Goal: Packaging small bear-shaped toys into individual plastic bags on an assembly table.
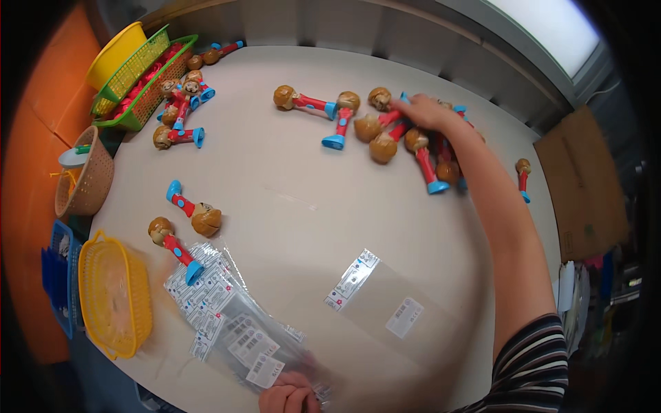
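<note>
My right hand (425,113) reaches across to the far right into a cluster of toys, each with a round brown head, red handle and blue foot. Its fingers bend over the red handle of one toy (369,128); the palm side is hidden. At the near edge, my left hand (289,398) has its fingers curled at the lower end of a stack of clear plastic bags (241,318) with patterned tops and white labels. A single clear bag (405,318) lies flat to the right of the stack. One toy (177,249) rests partly on the stack, and another toy (195,209) lies just beyond it.
More toys (180,136) lie at the far left, beside green and yellow baskets (141,113) holding red items. A tan basket (95,175) and a yellow basket (141,296) line the left edge. One toy (524,177) lies apart near a cardboard box (582,182) at right.
</note>
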A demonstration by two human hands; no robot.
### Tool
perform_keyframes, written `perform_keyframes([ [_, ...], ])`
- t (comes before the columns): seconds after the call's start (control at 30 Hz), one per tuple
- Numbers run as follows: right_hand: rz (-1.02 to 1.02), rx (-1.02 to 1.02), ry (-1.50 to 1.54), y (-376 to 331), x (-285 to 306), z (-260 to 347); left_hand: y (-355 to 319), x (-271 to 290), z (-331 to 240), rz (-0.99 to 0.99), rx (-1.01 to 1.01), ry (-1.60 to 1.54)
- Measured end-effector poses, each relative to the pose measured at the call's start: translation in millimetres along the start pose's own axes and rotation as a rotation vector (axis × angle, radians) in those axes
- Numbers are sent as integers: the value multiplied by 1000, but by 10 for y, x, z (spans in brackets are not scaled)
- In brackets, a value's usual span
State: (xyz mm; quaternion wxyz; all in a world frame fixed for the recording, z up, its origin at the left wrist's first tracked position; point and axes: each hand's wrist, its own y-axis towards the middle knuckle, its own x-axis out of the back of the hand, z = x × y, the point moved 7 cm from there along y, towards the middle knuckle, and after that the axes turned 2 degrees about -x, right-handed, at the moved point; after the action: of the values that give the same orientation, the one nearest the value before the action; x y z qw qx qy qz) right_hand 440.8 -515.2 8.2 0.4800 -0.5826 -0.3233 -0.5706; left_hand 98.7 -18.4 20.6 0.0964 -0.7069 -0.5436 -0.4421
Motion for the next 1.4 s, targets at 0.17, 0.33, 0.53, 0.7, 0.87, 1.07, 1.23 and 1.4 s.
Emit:
perform_keyframes([
  [0.17,144,272,105,-1493,6,582,-55,10,32,-13,14,25],
  [0.33,-88,40,594,-1449,630,-239,-51,3,4,-30,-3,8],
  [0.53,-641,-201,48,-650,552,-2019,-79,-6,4,-67,-11,27],
  [0.7,105,-273,753,-734,-74,-1289,-88,26,27,-71,25,35],
  [0.87,192,265,377,-1327,-239,-392,-5,98,4,-47,24,27],
  [1.07,-600,-188,207,-1194,205,-2874,30,73,-26,-43,-24,-7],
  [1.23,-499,-481,280,-1490,-158,-4400,-79,82,112,-143,-43,-89],
  [1.4,-380,73,529,-1739,-309,-1454,-82,112,-44,-62,-38,-22],
])
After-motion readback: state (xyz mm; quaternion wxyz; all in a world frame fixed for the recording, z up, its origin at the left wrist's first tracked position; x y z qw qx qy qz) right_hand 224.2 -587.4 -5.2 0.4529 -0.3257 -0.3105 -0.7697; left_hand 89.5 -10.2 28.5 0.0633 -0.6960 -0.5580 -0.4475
